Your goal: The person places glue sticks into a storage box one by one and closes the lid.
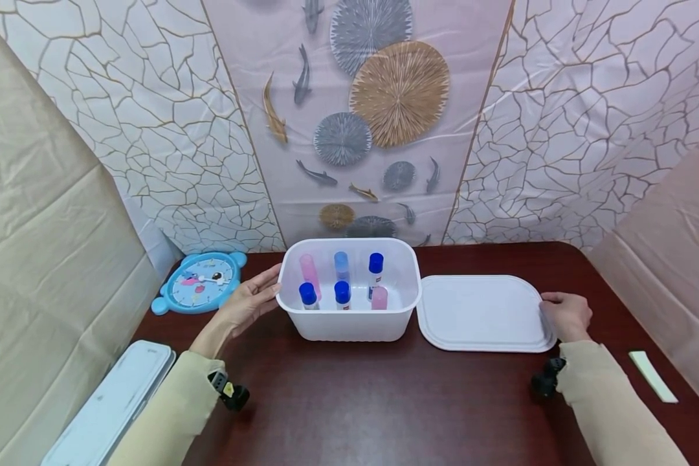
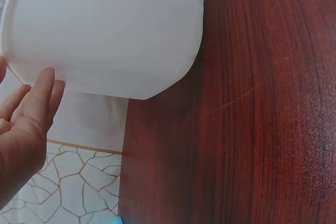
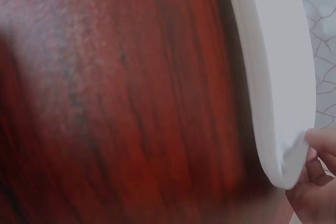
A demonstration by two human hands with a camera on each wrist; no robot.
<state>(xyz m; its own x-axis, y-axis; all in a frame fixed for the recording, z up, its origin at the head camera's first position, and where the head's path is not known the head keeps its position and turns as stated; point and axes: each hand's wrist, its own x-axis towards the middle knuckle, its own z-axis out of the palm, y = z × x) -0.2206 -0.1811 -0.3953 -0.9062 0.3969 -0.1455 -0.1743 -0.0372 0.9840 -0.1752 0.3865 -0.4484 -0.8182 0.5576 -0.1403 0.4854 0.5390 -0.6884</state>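
Observation:
A white plastic bin (image 1: 349, 327) stands on the table, with several capped glue sticks (image 1: 375, 268) upright inside it. Their caps are dark blue, light blue or pink. My left hand (image 1: 250, 304) is at the bin's left end; in the left wrist view its fairly straight fingers (image 2: 44, 90) touch the outer wall just under the rim. To the bin's right lies a flat white lid (image 1: 483, 310). The thumb and fingers of my right hand (image 1: 567, 317) pinch the lid's right edge, as the right wrist view also shows; the fingertips under the edge are partly hidden.
A blue animal-shaped clock (image 1: 200, 283) lies at the table's back left. A long whitish case (image 1: 113, 401) is along the left edge, and a pale green strip (image 1: 652, 377) on the right. Patterned cloth hangs behind the dark brown table (image 1: 384, 401).

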